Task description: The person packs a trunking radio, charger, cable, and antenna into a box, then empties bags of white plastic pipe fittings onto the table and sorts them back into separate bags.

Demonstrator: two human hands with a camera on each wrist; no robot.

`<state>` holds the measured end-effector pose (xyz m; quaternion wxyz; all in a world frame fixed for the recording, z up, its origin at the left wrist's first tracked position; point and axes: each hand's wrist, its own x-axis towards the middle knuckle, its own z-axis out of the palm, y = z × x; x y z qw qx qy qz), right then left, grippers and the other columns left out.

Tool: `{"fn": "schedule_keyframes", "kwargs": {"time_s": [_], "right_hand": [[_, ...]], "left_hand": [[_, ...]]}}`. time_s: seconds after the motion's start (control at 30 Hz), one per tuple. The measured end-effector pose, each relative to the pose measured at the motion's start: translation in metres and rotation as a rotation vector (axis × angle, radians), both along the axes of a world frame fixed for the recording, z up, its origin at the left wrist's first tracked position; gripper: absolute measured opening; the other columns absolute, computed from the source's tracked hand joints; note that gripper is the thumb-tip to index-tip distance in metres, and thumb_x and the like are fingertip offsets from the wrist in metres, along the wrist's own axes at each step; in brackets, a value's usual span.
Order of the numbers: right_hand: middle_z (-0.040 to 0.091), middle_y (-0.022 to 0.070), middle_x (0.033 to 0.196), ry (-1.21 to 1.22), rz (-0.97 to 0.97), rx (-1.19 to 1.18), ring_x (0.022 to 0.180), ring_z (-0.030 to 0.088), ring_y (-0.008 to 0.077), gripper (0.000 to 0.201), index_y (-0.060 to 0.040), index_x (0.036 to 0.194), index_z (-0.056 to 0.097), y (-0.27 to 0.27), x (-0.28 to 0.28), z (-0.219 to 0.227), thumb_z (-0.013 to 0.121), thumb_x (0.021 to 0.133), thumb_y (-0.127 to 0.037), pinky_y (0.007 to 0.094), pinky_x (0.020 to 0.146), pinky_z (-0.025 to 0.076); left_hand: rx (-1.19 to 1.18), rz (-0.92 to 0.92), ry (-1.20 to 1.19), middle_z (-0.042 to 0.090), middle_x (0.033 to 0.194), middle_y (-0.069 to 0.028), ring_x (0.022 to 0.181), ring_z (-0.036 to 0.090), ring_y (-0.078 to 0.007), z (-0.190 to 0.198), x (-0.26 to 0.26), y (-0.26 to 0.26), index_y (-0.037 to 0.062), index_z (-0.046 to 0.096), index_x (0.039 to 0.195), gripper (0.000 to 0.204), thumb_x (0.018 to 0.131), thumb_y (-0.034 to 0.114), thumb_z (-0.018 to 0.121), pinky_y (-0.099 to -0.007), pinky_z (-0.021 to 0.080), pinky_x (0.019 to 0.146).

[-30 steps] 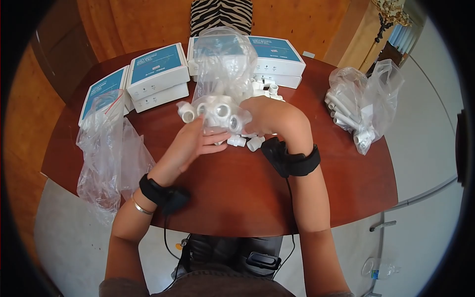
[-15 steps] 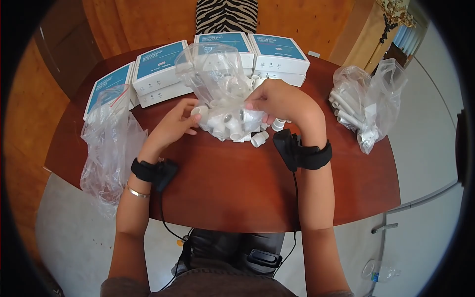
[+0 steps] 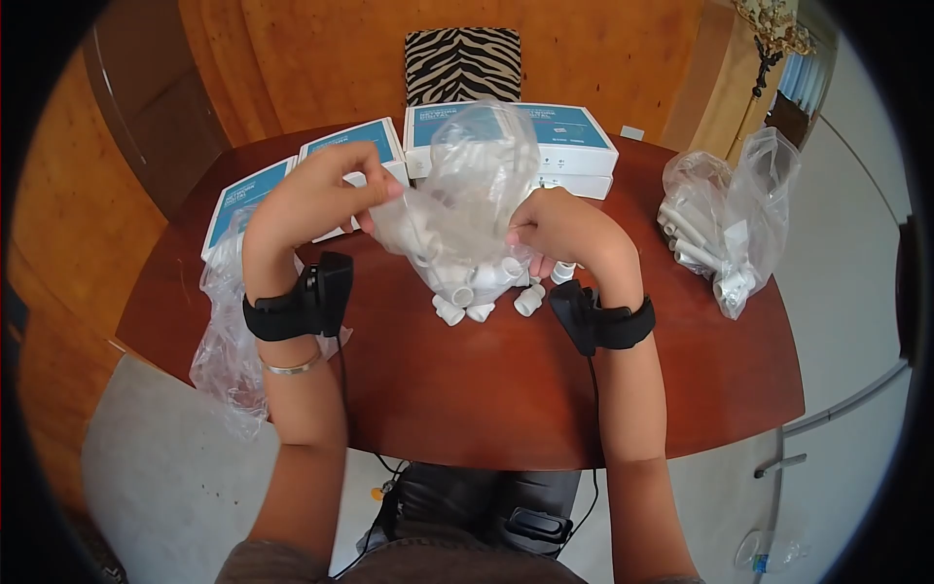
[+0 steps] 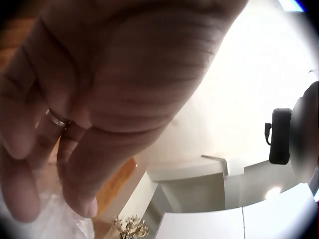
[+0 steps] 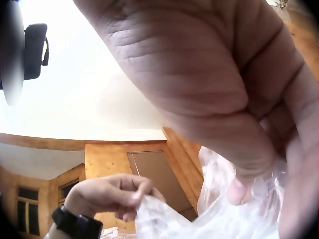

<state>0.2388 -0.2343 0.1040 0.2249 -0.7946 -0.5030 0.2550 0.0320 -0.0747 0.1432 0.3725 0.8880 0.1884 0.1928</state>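
Observation:
A clear plastic bag [image 3: 484, 161] with white pipe fittings in its lower part stands at the middle of the table. My left hand [image 3: 316, 195] pinches the bag's left edge between thumb and fingers; the right wrist view also shows this left hand [image 5: 112, 195] gripping the plastic [image 5: 164, 219]. On the bag's right side, my right hand [image 3: 574, 226] pinches the film low down, near the fittings. Several loose white fittings [image 3: 528, 300] lie on the table in front of the bag and beside the right hand.
Blue and white boxes [image 3: 574, 136] line the table's back edge. At the right lies another clear bag with white pipes [image 3: 693, 232]. Crumpled empty plastic bags [image 3: 229, 355] hang over the left edge of the table [image 3: 467, 399]. Behind stands a zebra-patterned chair [image 3: 462, 63].
My left hand has risen from beside the fittings and now pinches the bag's edge, pulling it up and left. The right hand has stayed at the bag's right side since half a second ago.

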Motion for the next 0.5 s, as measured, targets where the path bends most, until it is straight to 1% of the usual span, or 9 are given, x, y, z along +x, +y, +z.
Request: {"fn": "schedule_keyframes", "kwargs": {"time_s": [0.03,0.1,0.23,0.3,0.33,0.37,0.43,0.47,0.5], "right_hand": [[0.064,0.0084,0.070,-0.003,-0.002,0.003,0.054,0.063,0.0145,0.014,0.0040,0.086,0.066,0.000,-0.001,0.000,0.059,0.087,-0.009,0.0276,0.051,0.052],[0.061,0.0070,0.067,-0.017,0.022,0.137,0.053,0.060,0.0136,0.019,0.0033,0.083,0.064,-0.001,-0.002,0.001,0.056,0.089,-0.013,0.0291,0.052,0.050],[0.059,0.0075,0.064,-0.112,0.032,0.173,0.052,0.056,0.0134,0.024,0.0026,0.083,0.062,-0.003,0.000,0.002,0.054,0.092,-0.018,0.0304,0.052,0.049],[0.057,0.0087,0.063,-0.206,0.027,0.340,0.052,0.055,0.0137,0.029,0.0028,0.080,0.060,-0.002,0.005,-0.001,0.053,0.093,-0.022,0.0311,0.052,0.048],[0.056,0.0087,0.063,-0.226,0.032,0.404,0.053,0.056,0.0139,0.033,0.0034,0.078,0.058,-0.003,0.004,0.001,0.052,0.095,-0.025,0.0304,0.049,0.047],[0.056,0.0087,0.063,-0.221,0.029,0.400,0.053,0.056,0.0139,0.033,0.0034,0.078,0.058,-0.003,0.002,0.002,0.052,0.095,-0.025,0.0304,0.049,0.047],[0.060,0.0178,0.066,-0.096,-0.059,0.426,0.052,0.061,0.0231,0.036,0.0058,0.076,0.058,-0.004,-0.003,0.008,0.050,0.095,-0.024,0.0363,0.055,0.049],[0.060,0.0178,0.066,-0.094,-0.063,0.422,0.052,0.061,0.0231,0.036,0.0058,0.076,0.058,-0.002,-0.003,0.007,0.050,0.095,-0.024,0.0363,0.055,0.049],[0.060,0.0172,0.065,-0.062,-0.073,0.469,0.052,0.062,0.0223,0.037,0.0061,0.076,0.057,0.000,-0.003,0.006,0.049,0.095,-0.024,0.0347,0.053,0.049]], "left_hand": [[0.003,-0.002,-0.003,0.058,0.065,-0.0031,0.054,0.057,-0.0096,0.000,0.000,-0.001,0.0047,0.050,0.072,0.029,0.084,0.023,0.069,-0.0243,0.043,0.047],[-0.104,0.072,-0.103,0.059,0.068,-0.0029,0.053,0.056,-0.0090,0.000,0.001,-0.004,0.0052,0.050,0.082,0.027,0.088,0.027,0.065,-0.0242,0.044,0.047],[-0.090,0.073,-0.098,0.054,0.064,-0.0006,0.054,0.052,-0.0073,-0.005,0.012,0.005,0.0058,0.049,0.085,0.028,0.089,0.029,0.064,-0.0227,0.042,0.048],[0.022,0.127,-0.214,0.051,0.063,0.0015,0.056,0.050,-0.0060,-0.006,0.018,0.008,0.0058,0.050,0.086,0.029,0.087,0.028,0.067,-0.0216,0.042,0.049],[0.061,0.125,-0.210,0.050,0.062,0.0027,0.057,0.049,-0.0066,-0.007,0.019,0.010,0.0049,0.054,0.095,0.030,0.083,0.026,0.071,-0.0218,0.042,0.050],[0.057,0.122,-0.205,0.050,0.062,0.0027,0.057,0.049,-0.0066,-0.009,0.021,0.010,0.0049,0.054,0.095,0.030,0.083,0.026,0.071,-0.0218,0.042,0.050],[0.135,0.064,-0.261,0.051,0.063,0.0021,0.056,0.048,-0.0082,-0.014,0.025,0.010,0.0043,0.060,0.103,0.033,0.079,0.022,0.075,-0.0228,0.042,0.051],[0.131,0.061,-0.258,0.051,0.063,0.0021,0.056,0.048,-0.0082,-0.014,0.027,0.012,0.0043,0.060,0.103,0.033,0.079,0.022,0.075,-0.0228,0.042,0.051],[0.136,0.057,-0.223,0.054,0.069,0.0018,0.059,0.048,-0.0072,-0.014,0.029,0.016,0.0045,0.061,0.105,0.031,0.082,0.023,0.071,-0.0219,0.042,0.052]]}}
